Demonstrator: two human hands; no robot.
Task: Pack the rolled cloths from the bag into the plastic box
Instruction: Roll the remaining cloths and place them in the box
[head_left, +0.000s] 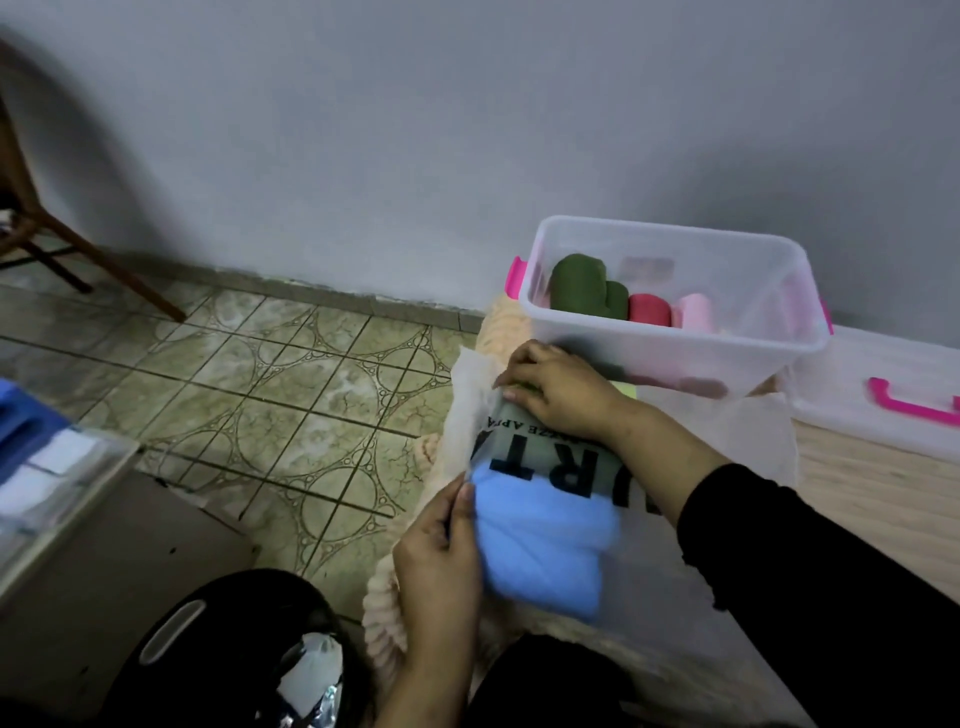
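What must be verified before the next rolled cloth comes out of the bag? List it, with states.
1. Translucent white plastic bag mouth held open: ok, left hand pinches its edge.
2. Right hand on a cloth: cannot tell; fingers reach inside the bag.
3. Light blue rolled cloth still bagged: ok.
4. Clear plastic box open, lid off: ok.
5. Free room in box: ok, beside the pale pink rolled cloth.
6. Packed rolls orderly: ok, dark green rolled cloth included.
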